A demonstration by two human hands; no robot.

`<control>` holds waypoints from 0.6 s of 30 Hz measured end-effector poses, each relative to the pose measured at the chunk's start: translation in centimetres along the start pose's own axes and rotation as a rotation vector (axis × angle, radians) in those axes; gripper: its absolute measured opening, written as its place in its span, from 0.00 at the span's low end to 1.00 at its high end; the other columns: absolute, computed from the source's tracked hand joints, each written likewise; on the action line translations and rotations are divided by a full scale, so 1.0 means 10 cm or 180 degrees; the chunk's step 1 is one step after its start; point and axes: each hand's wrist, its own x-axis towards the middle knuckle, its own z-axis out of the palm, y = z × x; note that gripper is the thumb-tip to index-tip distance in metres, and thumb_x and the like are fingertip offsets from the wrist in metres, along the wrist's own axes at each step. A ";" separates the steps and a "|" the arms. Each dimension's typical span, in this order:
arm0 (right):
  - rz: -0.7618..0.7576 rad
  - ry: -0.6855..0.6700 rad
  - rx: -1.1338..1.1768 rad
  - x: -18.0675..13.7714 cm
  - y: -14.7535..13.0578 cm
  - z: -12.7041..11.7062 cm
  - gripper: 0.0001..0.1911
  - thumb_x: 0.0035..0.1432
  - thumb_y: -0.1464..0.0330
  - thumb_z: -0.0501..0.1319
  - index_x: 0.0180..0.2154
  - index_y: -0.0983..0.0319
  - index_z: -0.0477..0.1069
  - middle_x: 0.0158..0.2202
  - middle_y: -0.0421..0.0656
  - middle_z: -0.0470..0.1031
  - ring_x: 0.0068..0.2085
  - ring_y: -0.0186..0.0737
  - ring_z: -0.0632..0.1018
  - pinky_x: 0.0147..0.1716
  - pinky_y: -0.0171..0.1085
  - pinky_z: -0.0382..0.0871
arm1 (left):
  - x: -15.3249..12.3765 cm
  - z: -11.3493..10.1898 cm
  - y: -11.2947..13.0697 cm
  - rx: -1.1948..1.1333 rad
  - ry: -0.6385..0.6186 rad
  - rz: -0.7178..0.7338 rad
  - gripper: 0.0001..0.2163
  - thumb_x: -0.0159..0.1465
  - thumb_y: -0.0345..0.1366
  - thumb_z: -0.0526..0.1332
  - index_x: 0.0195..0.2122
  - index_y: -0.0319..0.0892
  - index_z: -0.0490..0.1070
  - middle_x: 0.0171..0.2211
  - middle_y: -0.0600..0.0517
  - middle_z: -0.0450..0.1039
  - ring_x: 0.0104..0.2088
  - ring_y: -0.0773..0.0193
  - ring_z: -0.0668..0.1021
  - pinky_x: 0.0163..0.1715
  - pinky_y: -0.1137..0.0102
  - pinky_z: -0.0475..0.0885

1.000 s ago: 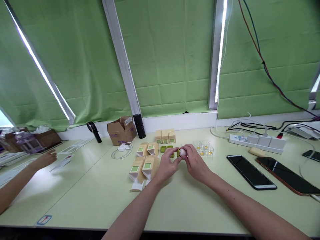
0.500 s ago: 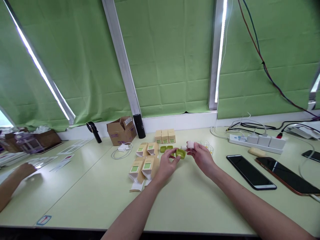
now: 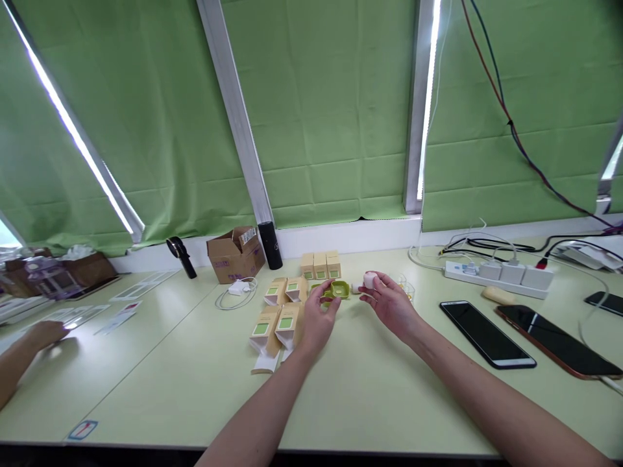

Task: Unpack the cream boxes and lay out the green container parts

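Note:
My left hand point(image 3: 318, 319) has its thumb and fingers around a small, square-edged green silicone-looking case point(image 3: 339, 290), its hollow side facing up. More green shows behind those fingers, partly hidden. Between the fingertips of my right hand point(image 3: 392, 305) is a small white rounded case point(image 3: 370, 279), lifted just above the table. Another small white piece lies by those fingertips, partly covered. Little clear items with yellow bits point(image 3: 407, 288) rest behind my right hand. Open tan cartons point(image 3: 265, 329) with green labels stand left of my left hand.
Closed tan cartons point(image 3: 320, 265) stand farther back. Behind are a brown cardboard box point(image 3: 236, 255), a black cylinder point(image 3: 270, 246) and a white charger point(image 3: 239, 287). Phones point(image 3: 487, 334) and a power strip point(image 3: 501, 275) lie right. Another person's hand point(image 3: 46, 334) is at far left.
My left hand has shifted slightly left and away from me with the green case. The white case in my right hand has turned and risen slightly.

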 end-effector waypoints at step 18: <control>-0.0850 0.0118 -0.1376 0.05 -0.10 -0.02 0.31 0.42 0.63 0.75 0.49 0.55 0.70 0.43 0.41 0.72 0.41 0.40 0.76 0.39 0.40 0.73 | 0.01 -0.02 -0.05 -0.0036 0.0289 -0.0096 0.20 0.64 0.39 0.68 0.57 0.42 0.74 0.53 0.43 0.76 0.48 0.58 0.80 0.50 0.64 0.76</control>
